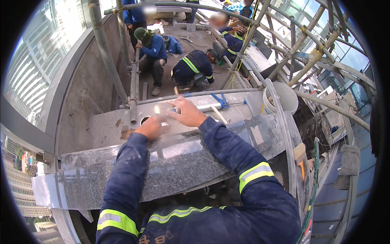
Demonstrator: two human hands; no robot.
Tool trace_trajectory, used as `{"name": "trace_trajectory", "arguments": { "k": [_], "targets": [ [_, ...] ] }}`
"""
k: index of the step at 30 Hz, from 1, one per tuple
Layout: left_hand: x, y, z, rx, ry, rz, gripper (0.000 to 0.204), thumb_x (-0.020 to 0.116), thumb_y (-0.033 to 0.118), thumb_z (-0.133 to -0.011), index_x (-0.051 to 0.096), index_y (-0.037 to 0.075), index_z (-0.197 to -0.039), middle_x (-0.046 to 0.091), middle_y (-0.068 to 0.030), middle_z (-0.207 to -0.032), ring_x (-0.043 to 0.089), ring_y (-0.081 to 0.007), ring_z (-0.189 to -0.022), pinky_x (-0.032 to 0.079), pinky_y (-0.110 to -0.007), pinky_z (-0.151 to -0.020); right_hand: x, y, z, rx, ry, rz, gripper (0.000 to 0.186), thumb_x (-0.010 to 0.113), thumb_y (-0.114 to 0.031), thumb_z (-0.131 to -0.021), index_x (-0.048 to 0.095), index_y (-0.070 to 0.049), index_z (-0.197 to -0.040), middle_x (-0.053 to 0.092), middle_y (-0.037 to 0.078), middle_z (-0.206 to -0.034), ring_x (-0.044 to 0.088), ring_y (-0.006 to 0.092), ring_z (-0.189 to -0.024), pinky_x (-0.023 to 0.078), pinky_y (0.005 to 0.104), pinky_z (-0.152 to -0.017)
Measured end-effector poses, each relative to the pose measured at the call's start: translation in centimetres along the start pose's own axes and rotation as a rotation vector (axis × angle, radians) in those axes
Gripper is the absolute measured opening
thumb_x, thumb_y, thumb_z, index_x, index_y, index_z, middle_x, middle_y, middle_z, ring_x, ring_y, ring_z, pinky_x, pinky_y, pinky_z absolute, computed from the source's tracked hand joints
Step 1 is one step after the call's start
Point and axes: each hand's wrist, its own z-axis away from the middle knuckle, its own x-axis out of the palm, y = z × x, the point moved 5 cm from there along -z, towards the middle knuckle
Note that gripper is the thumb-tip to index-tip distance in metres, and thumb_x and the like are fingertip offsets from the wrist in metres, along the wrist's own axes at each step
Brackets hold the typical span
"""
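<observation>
My left hand (151, 128) is over the pale ledge beyond the granite slab (174, 168), beside a round container (144, 119) with a dark opening. Its fingers are smeared by motion, and I cannot tell whether anything is in them. Just right of it, my right hand (187, 112) hovers with thumb and fingers bent but apart, showing nothing in its grasp. Next to that hand lies a caulking gun (209, 107) with a white tube and a blue handle; its near end is partly hidden behind the hand. A thin pale stick (219, 115) rests close by.
Scaffold poles (106, 53) rise at left and right. A white bucket (280, 97) stands at the ledge's right end, and a wide brush (300, 156) is nearer me. Several co-workers are beyond the ledge, one crouching (193, 67). A dark gap lies under the slab.
</observation>
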Motion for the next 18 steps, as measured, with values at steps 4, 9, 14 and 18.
{"name": "trace_trajectory", "arguments": {
  "k": [4, 9, 14, 18],
  "targets": [
    [0.20, -0.22, -0.04, -0.008, 0.005, 0.004, 0.040, 0.068, 0.028, -0.088, 0.067, -0.003, -0.112, 0.071, -0.0239, -0.091, 0.069, -0.0373, -0.088, 0.052, -0.043, -0.082, -0.22, -0.21, 0.00, 0.021, -0.014, -0.020, 0.044, 0.071, -0.026, -0.087, 0.064, 0.001, -0.121, 0.061, 0.019, -0.105, 0.064, 0.0291, -0.086, 0.051, 0.0389, -0.082],
    [0.12, 0.00, -0.03, -0.010, -0.001, -0.016, 0.039, 0.067, 0.027, -0.088, 0.067, -0.004, -0.111, 0.071, -0.0241, -0.091, 0.069, -0.0374, -0.088, 0.052, -0.043, -0.083, -0.24, -0.26, 0.02, 0.015, -0.022, -0.009, 0.045, 0.071, -0.026, -0.087, 0.064, 0.002, -0.122, 0.061, 0.019, -0.106, 0.064, 0.0289, -0.086, 0.051, 0.0385, -0.082],
    [0.16, -0.01, -0.06, -0.014, -0.003, -0.026, 0.039, 0.067, 0.027, -0.088, 0.067, -0.004, -0.112, 0.071, -0.0242, -0.092, 0.069, -0.0376, -0.089, 0.052, -0.043, -0.084, 0.15, 0.44, -0.04, -0.015, -0.005, 0.012, 0.046, 0.071, -0.027, -0.087, 0.064, 0.002, -0.122, 0.061, 0.019, -0.107, 0.064, 0.0299, -0.087, 0.051, 0.0391, -0.085],
    [-0.10, 0.21, -0.01, -0.016, -0.007, -0.026, 0.039, 0.067, 0.027, -0.088, 0.067, -0.004, -0.113, 0.071, -0.0242, -0.092, 0.069, -0.0375, -0.089, 0.052, -0.043, -0.084, 0.14, 0.35, -0.11, -0.009, -0.008, 0.010, 0.046, 0.071, -0.027, -0.087, 0.064, 0.001, -0.122, 0.061, 0.020, -0.106, 0.064, 0.0301, -0.088, 0.050, 0.0390, -0.085]
  ]
}}
